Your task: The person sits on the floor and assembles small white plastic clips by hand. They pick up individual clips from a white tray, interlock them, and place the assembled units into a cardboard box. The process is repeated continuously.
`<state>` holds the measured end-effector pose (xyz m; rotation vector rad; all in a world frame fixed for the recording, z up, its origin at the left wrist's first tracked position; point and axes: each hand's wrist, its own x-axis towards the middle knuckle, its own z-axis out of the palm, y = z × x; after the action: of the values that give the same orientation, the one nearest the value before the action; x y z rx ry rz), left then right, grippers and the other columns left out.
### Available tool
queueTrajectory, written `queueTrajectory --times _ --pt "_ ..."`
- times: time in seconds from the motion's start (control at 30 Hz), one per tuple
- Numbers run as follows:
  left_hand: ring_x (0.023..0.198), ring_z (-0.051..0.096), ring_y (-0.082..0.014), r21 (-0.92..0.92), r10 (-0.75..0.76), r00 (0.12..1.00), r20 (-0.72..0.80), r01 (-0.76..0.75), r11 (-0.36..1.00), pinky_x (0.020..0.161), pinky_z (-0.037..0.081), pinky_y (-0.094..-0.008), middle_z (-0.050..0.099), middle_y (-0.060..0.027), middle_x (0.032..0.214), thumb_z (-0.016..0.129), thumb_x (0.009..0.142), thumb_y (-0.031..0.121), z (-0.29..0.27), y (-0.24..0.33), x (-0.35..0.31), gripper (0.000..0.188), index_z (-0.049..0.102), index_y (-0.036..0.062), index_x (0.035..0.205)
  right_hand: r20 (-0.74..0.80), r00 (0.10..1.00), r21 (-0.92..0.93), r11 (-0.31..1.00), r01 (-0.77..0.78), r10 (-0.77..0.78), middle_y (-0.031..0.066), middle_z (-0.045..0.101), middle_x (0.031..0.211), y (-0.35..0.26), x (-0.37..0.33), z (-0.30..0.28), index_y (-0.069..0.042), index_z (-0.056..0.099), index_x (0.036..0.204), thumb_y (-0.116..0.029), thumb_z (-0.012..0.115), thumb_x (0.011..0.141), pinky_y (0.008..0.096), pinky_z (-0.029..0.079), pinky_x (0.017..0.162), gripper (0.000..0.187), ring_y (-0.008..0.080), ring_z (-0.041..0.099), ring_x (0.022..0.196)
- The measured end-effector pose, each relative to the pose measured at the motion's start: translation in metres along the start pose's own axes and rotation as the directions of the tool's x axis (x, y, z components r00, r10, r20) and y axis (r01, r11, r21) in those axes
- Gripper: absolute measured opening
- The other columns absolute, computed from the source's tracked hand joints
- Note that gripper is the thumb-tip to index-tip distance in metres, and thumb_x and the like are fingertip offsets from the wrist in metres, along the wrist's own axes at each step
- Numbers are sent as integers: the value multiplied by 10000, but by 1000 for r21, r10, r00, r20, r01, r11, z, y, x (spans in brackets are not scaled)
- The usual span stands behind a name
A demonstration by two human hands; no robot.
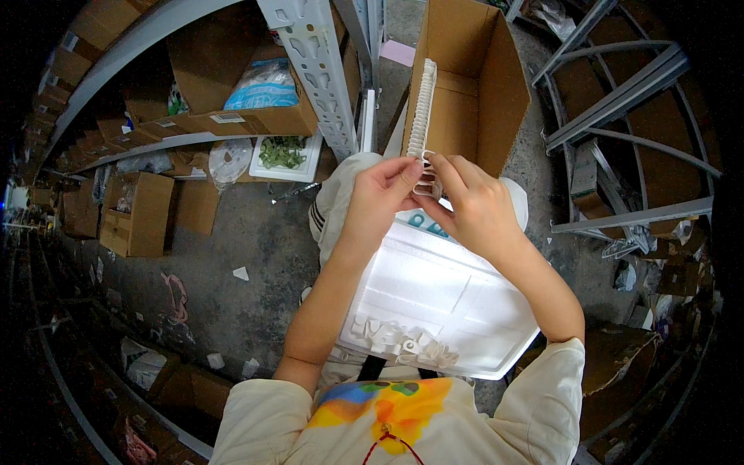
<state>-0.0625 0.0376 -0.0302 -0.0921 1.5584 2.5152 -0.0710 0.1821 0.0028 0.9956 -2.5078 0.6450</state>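
Observation:
A long row of narrow white plastic loops (pixel 421 101) runs along the left side of an upright open cardboard box (pixel 502 85). At the row's near end my left hand (pixel 378 190) pinches the loops between thumb and fingers. My right hand (pixel 474 200) closes on the same end from the other side, its fingertips almost meeting the left ones. Exactly which loop each hand grips is hidden by the fingers. Below the hands, a white foam tray (pixel 457 291) rests on my lap. Several loose white curled plastic pieces (pixel 403 341) lie along its near edge. Light-blue round shapes (pixel 425 222) show under my fingers.
Metal shelving (pixel 314 70) with cardboard boxes stands at the left, a blue-and-white bag (pixel 263 84) in one of them. A white tray of green pieces (pixel 308 164) sits beside it. More metal frames (pixel 620 97) rise at the right. Scraps (pixel 241 273) litter the concrete floor.

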Motion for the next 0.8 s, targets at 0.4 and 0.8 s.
queueTrajectory --times 0.4,0.8 --pt "746 580 -118 195 57 997 55 -67 978 638 472 -196 605 -111 841 552 755 11 4 6 -5 279 502 -86 1013 22 1000 -14 1000 -5 6 76 537 752 1 -2 2 -2 486 976 -109 664 599 292 459 525 430 215 561 635" --pt "759 582 -113 82 -4 998 57 -1 997 657 477 -206 601 -98 879 544 790 103 3 5 -5 273 521 -56 1011 -44 999 -46 999 -3 1 81 558 802 3 -6 1 -17 525 953 -151 666 622 290 463 513 384 224 575 630"
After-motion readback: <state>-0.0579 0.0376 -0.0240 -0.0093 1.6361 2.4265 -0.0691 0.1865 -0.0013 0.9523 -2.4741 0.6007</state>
